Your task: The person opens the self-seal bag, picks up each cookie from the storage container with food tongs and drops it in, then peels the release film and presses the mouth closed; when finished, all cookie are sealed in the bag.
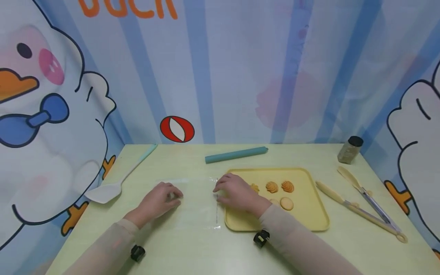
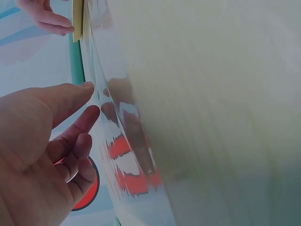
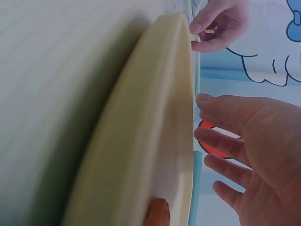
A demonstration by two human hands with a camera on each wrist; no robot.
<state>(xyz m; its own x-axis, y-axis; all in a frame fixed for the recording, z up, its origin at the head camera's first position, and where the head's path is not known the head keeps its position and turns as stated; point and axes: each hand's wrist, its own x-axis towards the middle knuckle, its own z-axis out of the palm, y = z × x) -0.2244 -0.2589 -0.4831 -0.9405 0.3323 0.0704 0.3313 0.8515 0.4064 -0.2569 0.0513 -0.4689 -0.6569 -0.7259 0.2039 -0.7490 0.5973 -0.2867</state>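
A flat, clear plastic sheet (image 1: 197, 208) lies on the table between the two hands. My left hand (image 1: 160, 201) hovers at its left edge, fingers loosely bent with nothing between them; in the left wrist view, a gap shows between thumb and forefinger. Over the left edge of a yellow tray (image 1: 314, 225), my right hand (image 1: 237, 193) reaches toward the sheet's right edge, its fingers (image 3: 225, 143) spread and holding nothing. On the tray are swirled cookies (image 1: 287, 186), a plain round cookie (image 1: 287, 203) and a small flower-shaped cookie (image 1: 254, 187). The right hand and wrist hide part of the tray.
Behind the sheet lies a teal rolling-pin-like rod (image 1: 237, 154). A white spatula (image 1: 106, 192) with a mint handle rests at the left. Tongs (image 1: 361, 217) lie spread at the right, below a black-lidded jar (image 1: 350, 151). A duck-printed curtain (image 1: 237, 76) hangs behind the table.
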